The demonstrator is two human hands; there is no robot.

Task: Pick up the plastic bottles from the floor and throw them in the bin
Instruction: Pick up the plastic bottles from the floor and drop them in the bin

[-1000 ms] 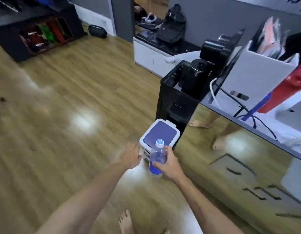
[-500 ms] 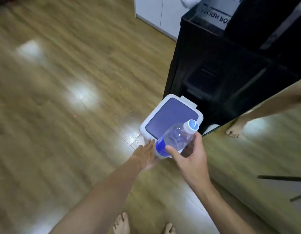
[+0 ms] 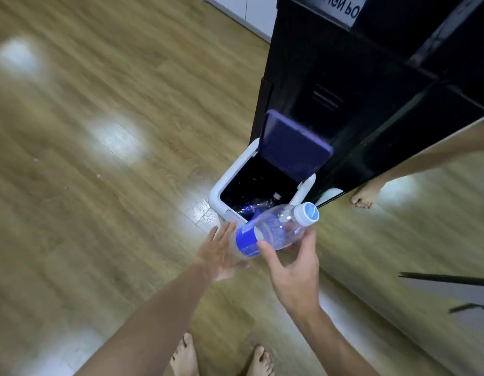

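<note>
A clear plastic bottle [image 3: 273, 229] with a blue label and a white-and-blue cap lies tilted in my right hand [image 3: 295, 267], just in front of the bin. The small white bin [image 3: 227, 183] stands on the wood floor with its purple lid [image 3: 295, 147] swung up. Crushed bottles [image 3: 253, 208] show inside its dark opening. My left hand [image 3: 222, 251] is flat with fingers apart, its fingertips at the bin's front edge, holding nothing.
A tall black cabinet [image 3: 344, 85] stands right behind the bin. A mirrored surface [image 3: 398, 226] runs along the right, reflecting a foot and legs. My bare feet [image 3: 222, 356] are at the bottom. Wood floor [image 3: 100, 158] spreads to the left.
The bin's lid has swung from closed to open, exposing bottles inside. The view has come closer to the bin. My right hand still holds the bottle, tilted over the bin's front.
</note>
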